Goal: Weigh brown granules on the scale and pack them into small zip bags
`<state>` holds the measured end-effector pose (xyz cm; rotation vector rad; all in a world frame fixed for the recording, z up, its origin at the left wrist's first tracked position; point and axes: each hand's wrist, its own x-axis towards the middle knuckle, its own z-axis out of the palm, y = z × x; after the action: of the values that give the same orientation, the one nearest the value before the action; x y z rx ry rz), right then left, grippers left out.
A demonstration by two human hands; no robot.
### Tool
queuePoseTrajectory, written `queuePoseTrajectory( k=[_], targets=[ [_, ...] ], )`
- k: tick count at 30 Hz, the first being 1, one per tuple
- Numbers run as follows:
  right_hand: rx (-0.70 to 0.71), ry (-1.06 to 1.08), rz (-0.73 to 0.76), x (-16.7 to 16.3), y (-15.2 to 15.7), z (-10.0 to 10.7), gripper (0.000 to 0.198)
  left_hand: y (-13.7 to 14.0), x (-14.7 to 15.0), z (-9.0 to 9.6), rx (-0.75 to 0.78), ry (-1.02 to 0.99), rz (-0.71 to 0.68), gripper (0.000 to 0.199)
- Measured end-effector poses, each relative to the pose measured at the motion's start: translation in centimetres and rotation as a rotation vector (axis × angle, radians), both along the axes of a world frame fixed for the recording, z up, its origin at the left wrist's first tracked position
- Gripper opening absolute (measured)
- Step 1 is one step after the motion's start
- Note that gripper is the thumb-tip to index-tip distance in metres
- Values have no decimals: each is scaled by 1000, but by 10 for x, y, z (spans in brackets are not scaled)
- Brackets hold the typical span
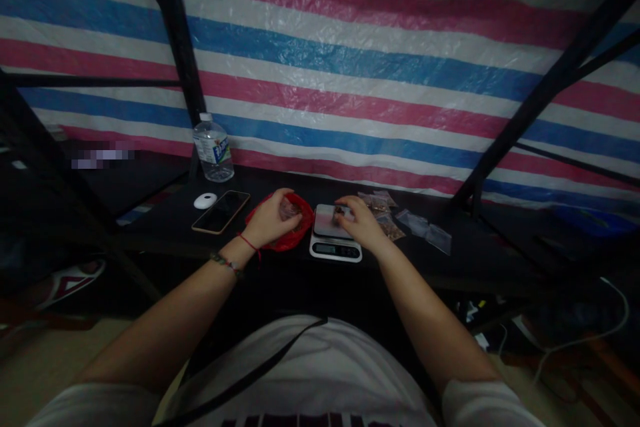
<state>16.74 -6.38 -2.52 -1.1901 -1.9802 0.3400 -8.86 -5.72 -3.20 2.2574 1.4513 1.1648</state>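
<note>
My left hand (269,220) rests at the rim of a red plastic bag (299,232), thumb and fingers apart. Clear plastic (289,209) and brownish bits show inside the bag. Over the plate of a white kitchen scale (325,217), my right hand (361,220) pinches a small clump of brown pieces (339,211) between thumb and fingertips. Whether a thin clear bag wraps the clump I cannot tell. The scale's display is too dark to read. Small clear bags filled with brown pieces (389,226) lie just right of my right hand.
Flat clear zip bags (439,238) lie farther right on the black tabletop (280,180). A phone (221,212), a white round case (205,201) and a water bottle (214,150) stand at left. Dark metal posts (175,33) and a striped plastic sheet (325,67) bound the back.
</note>
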Motion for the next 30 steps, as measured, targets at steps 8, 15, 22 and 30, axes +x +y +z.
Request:
queuePoseTrajectory(
  k=[8, 15, 22, 30],
  targets=[
    [-418, -47, 400, -34, -49, 9, 20, -54, 49, 4, 101, 357, -263, 63],
    [-341, 76, 334, -27, -51, 16, 17, -54, 46, 7, 209, 292, -283, 68],
    [-312, 207, 223, -11, -34, 7, 41, -27, 29, 5, 230, 352, -246, 53],
    [-213, 151, 239, -12, -29, 1, 31, -21, 25, 2, 201, 346, -291, 57]
  ],
)
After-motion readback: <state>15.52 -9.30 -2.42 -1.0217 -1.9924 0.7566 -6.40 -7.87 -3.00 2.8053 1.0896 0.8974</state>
